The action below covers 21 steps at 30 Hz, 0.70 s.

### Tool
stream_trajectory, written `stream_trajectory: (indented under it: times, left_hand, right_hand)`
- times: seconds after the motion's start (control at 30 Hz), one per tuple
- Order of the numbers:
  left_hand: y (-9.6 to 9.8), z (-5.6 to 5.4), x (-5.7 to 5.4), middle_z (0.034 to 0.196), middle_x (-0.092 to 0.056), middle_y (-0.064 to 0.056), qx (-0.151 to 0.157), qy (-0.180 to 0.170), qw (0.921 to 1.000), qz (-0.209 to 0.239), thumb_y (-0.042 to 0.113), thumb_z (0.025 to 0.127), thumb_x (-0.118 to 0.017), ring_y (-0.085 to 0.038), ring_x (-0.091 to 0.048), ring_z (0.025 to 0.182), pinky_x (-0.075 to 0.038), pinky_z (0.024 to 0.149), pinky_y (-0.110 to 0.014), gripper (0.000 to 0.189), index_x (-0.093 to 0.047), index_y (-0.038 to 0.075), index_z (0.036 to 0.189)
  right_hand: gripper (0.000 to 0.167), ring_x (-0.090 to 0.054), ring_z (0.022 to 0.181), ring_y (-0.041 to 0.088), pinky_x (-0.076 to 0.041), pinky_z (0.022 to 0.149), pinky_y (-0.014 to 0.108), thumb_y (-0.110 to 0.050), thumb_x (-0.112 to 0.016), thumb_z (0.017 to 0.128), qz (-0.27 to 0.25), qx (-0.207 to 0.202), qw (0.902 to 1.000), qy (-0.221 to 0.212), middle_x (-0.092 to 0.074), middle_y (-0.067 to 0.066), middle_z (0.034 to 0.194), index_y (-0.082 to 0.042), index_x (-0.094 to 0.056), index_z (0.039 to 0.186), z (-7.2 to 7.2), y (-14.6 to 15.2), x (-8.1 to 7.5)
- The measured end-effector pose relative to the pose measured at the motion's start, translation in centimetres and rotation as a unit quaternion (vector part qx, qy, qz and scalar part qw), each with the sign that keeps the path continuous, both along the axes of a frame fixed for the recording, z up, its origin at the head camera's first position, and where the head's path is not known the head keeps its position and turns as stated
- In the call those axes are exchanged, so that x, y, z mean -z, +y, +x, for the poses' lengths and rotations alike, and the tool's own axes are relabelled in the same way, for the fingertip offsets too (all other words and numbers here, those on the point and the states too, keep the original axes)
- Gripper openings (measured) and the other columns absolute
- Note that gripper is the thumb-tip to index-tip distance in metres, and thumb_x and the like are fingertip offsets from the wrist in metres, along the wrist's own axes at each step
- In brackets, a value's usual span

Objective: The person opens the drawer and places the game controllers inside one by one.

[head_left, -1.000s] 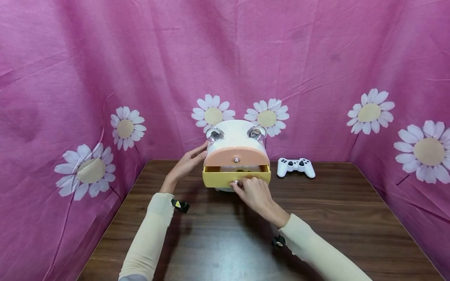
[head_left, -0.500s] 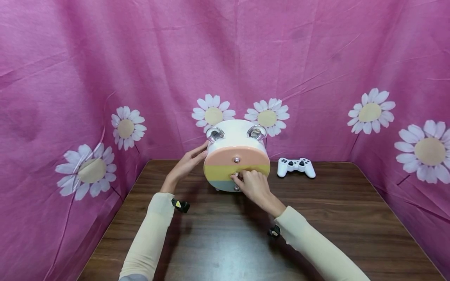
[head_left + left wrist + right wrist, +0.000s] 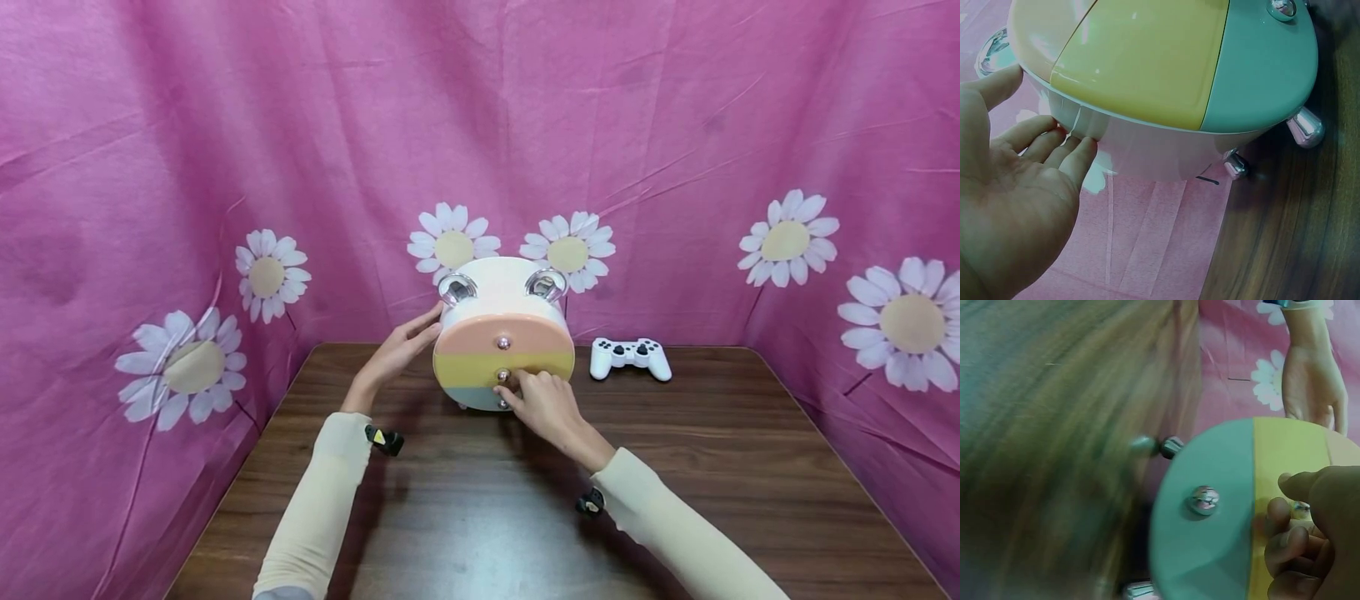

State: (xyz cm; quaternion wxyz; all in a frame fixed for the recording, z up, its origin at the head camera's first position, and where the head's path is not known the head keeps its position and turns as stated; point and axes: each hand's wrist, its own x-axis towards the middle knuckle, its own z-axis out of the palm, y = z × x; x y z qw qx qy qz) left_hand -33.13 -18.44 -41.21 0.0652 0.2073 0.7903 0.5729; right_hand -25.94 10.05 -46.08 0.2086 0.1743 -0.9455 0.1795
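Observation:
A rounded toy-like drawer chest [image 3: 498, 287] with a white body stands on the table, its peach, yellow and green drawers all pushed in. My right hand [image 3: 546, 407] is at the middle knob [image 3: 503, 376] of the yellow drawer [image 3: 465, 369]; thumb and loosely bent fingers stand apart around it. The right wrist view shows that knob [image 3: 1300, 509] between thumb and fingers, with the green drawer's knob [image 3: 1203, 500] beside them. My left hand [image 3: 393, 354] rests on the chest's left side, fingertips against the white wall [image 3: 1147, 147] in the left wrist view.
A white game controller [image 3: 631, 359] lies to the right of the chest. Pink cloth [image 3: 480, 125] printed with daisies hangs behind and beside the dark wooden table [image 3: 450, 517]. The chest has silver ear-like handles [image 3: 457, 288] and silver feet [image 3: 1305, 127].
The yellow drawer, pulled out a second ago, has gone in flush as my right hand moved back with it. Since then my right thumb has loosened from the knob. My left hand stays put.

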Motion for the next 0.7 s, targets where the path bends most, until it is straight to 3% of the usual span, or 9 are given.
stream_trajectory:
  times: [0.1,0.3,0.5,0.7]
  left_hand:
    - [0.0,0.0,0.1,0.175,-0.031,0.011,0.005,-0.002,0.9999,0.011,0.043,0.112,-0.056,-0.019,-0.025,0.164,-0.031,0.132,-0.046,0.06,-0.038,0.027,0.167]
    - [0.1,-0.1,0.3,0.176,-0.03,0.009,0.013,-0.009,0.9994,0.032,0.04,0.112,-0.055,-0.018,-0.024,0.164,-0.03,0.133,-0.044,0.06,-0.036,0.023,0.167]
    - [0.1,-0.4,0.4,0.177,-0.029,0.005,0.02,-0.014,0.9987,0.045,0.037,0.113,-0.053,-0.021,-0.022,0.165,-0.027,0.134,-0.045,0.059,-0.035,0.021,0.168]
    - [0.2,-0.6,0.4,0.176,-0.03,0.005,0.015,-0.013,0.9988,0.044,0.039,0.113,-0.053,-0.02,-0.023,0.165,-0.027,0.134,-0.044,0.06,-0.035,0.022,0.168]
  right_hand:
    - [0.036,-0.062,0.055,0.024,-0.046,0.045,0.039,-0.048,-0.076,0.098,-0.002,0.016,0.9997,-0.02,-0.063,-0.002,0.061,-0.022,-0.069,0.074,0.1,0.1,0.8]
    - [0.062,-0.059,0.05,0.026,-0.045,0.042,0.042,-0.055,-0.071,0.099,0.013,0.044,0.9973,-0.057,-0.048,-0.001,0.052,-0.019,-0.046,0.055,0.2,-0.2,2.8]
    - [0.069,-0.067,0.055,0.032,-0.048,0.043,0.044,-0.061,-0.067,0.099,0.01,0.06,0.9964,-0.058,-0.055,0.004,0.054,-0.02,-0.046,0.049,-0.2,-1.3,3.9]
    - [0.068,-0.064,0.051,0.031,-0.047,0.042,0.045,-0.054,-0.068,0.101,0.009,0.07,0.9964,-0.047,-0.055,0.006,0.054,-0.018,-0.046,0.049,-0.5,-2.0,4.3]
